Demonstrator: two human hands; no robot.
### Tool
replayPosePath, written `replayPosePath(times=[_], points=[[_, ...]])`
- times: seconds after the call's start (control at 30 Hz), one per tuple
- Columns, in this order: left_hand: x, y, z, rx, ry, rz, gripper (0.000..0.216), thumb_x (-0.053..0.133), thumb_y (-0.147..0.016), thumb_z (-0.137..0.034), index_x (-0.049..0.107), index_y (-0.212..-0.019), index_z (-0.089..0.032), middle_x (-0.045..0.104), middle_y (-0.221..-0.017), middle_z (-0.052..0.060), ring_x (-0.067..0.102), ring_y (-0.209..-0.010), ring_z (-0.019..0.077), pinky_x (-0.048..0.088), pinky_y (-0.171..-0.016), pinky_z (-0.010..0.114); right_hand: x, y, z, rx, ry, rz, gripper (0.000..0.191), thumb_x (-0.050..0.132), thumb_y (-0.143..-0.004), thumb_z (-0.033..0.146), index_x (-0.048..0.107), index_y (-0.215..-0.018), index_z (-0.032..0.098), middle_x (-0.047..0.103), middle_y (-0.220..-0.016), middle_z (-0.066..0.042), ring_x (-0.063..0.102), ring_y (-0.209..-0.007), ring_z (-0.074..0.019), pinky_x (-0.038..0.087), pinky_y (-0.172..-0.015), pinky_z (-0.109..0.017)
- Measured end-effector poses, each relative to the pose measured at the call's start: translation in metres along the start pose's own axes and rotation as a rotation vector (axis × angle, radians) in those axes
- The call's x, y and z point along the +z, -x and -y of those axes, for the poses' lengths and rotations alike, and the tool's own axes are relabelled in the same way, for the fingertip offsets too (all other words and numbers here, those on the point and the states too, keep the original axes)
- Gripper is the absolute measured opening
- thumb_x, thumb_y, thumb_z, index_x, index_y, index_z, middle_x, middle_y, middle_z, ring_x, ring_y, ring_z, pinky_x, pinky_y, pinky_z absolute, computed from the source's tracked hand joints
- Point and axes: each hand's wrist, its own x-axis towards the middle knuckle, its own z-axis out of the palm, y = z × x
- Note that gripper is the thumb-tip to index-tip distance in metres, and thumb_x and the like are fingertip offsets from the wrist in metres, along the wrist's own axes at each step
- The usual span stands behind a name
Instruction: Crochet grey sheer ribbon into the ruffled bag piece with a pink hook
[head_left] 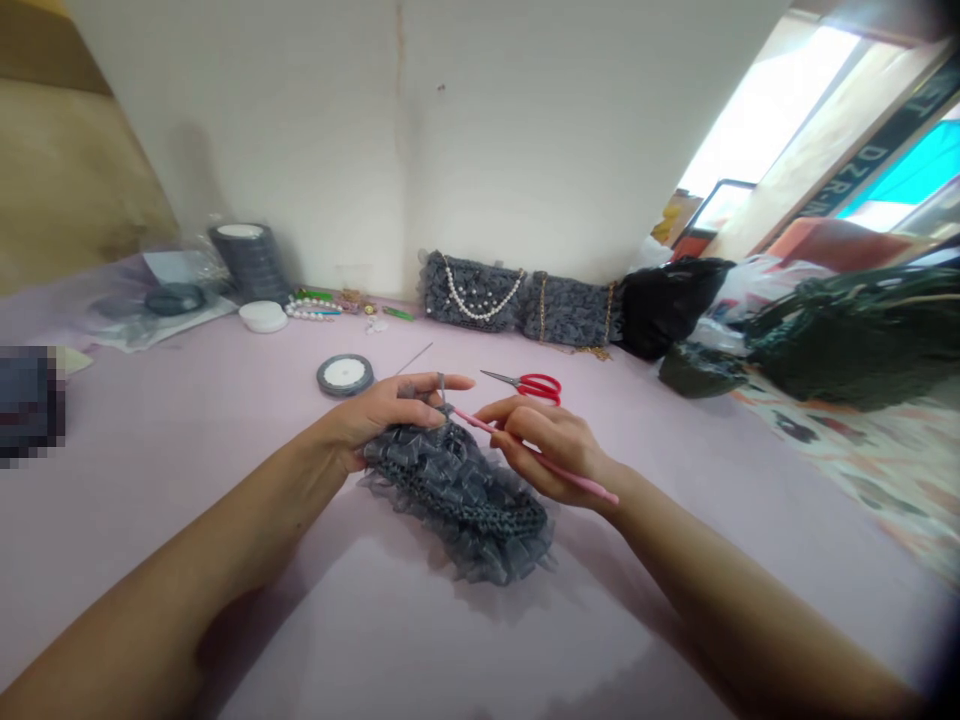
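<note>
A grey ruffled crochet piece (465, 490) rests over the table in front of me, its upper left edge pinched in my left hand (390, 405). Grey ribbon loops round the raised index finger of that hand. In my right hand (551, 445) is a pink crochet hook (574, 480), held like a pen, its tip at the ribbon by my left fingertips. A spool of grey ribbon (345, 374) lies flat just beyond my left hand. Past my right hand are small scissors with red handles (538, 386).
Against the wall stand two grey ruffled bags, one with a pearl strap (480, 292), one with a gold chain (571, 308). Stacked ribbon spools (250, 262), a white disc (262, 317) and beads (311, 310) sit back left. Black (667, 300) and dark green bags (832, 340) crowd the right.
</note>
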Motion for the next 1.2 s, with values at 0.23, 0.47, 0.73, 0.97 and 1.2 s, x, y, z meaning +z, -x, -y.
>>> replayPosePath(times=[0.23, 0.47, 0.73, 0.97, 1.2], points=[[-0.004, 0.002, -0.004, -0.003, -0.007, 0.006, 0.046, 0.072, -0.067, -0.012, 0.074, -0.111, -0.021, 0.057, -0.077, -0.002, 0.056, -0.065, 0.0096, 0.043, -0.058, 0.020, -0.005, 0.000, 0.004, 0.223, -0.256, 0.000, 0.018, 0.047, -0.098, 0.019, 0.061, -0.088, 0.018, 0.069, -0.089, -0.007, 0.062, -0.070, -0.0123, 0.048, -0.060, -0.025], [0.018, -0.001, 0.011, -0.009, 0.019, 0.070, 0.044, 0.080, -0.069, -0.019, 0.072, -0.112, -0.019, 0.069, -0.089, 0.004, 0.065, -0.080, 0.0148, 0.048, -0.074, 0.026, 0.017, -0.001, 0.008, 0.361, -0.501, -0.233, 0.026, 0.048, -0.098, 0.025, 0.054, -0.074, 0.019, 0.064, -0.085, -0.004, 0.064, -0.082, -0.0151, 0.053, -0.078, -0.033], [0.043, -0.004, 0.021, 0.092, -0.113, -0.128, 0.037, 0.081, -0.071, -0.030, 0.071, -0.104, -0.016, 0.055, -0.074, -0.003, 0.055, -0.068, 0.0097, 0.041, -0.062, 0.022, 0.005, -0.011, 0.014, 0.662, -0.205, -0.106, 0.036, 0.053, -0.096, 0.037, 0.045, -0.066, 0.019, 0.047, -0.057, 0.005, 0.041, -0.051, -0.0081, 0.031, -0.048, -0.022], [0.028, -0.003, 0.011, 0.306, -0.581, -0.219, 0.044, 0.070, -0.082, -0.045, 0.069, -0.115, -0.017, 0.068, -0.101, 0.006, 0.060, -0.095, 0.0206, 0.045, -0.086, 0.033, -0.008, -0.018, 0.020, 0.770, -0.348, -0.080, 0.038, 0.047, -0.097, 0.037, 0.044, -0.063, 0.019, 0.052, -0.058, 0.004, 0.048, -0.057, -0.0089, 0.035, -0.053, -0.021], [0.006, -0.006, 0.008, 0.350, -0.329, -0.139, 0.057, 0.059, -0.091, -0.044, 0.051, -0.143, -0.021, 0.073, -0.102, 0.007, 0.061, -0.106, 0.0217, 0.040, -0.099, 0.037, -0.005, -0.014, 0.014, 0.724, -0.320, -0.113, 0.038, 0.046, -0.095, 0.036, 0.042, -0.061, 0.020, 0.042, -0.059, 0.004, 0.040, -0.056, -0.0089, 0.031, -0.051, -0.023]])
